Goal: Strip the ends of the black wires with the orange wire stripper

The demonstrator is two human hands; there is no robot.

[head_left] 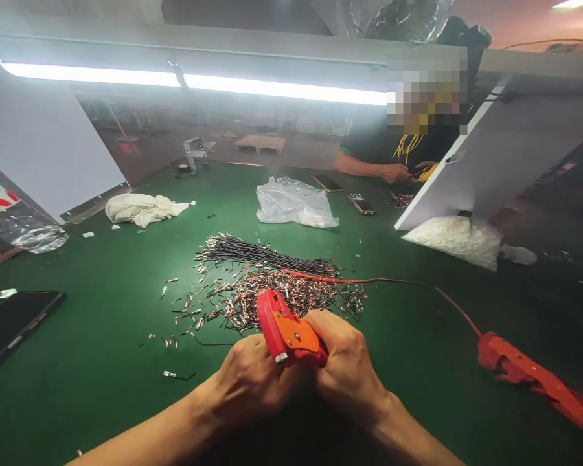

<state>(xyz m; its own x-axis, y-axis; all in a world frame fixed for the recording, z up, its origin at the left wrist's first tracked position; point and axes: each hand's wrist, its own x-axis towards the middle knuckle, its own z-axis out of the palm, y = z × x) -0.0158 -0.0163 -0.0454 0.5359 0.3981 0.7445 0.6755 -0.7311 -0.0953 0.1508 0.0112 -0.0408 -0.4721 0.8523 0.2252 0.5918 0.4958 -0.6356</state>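
My right hand is closed around a red and orange crimping tool, whose head points up and to the left. My left hand is curled beside the tool's jaw, fingers pinched on something too small to make out. Just beyond the hands lies a heap of small metal terminals and a bundle of thin black wires on the green table. One red wire runs right from the heap.
A second red tool lies at the right. A phone sits at the left edge. A white cloth, a clear plastic bag and a bag of white parts lie farther back. Another person's hands work across the table.
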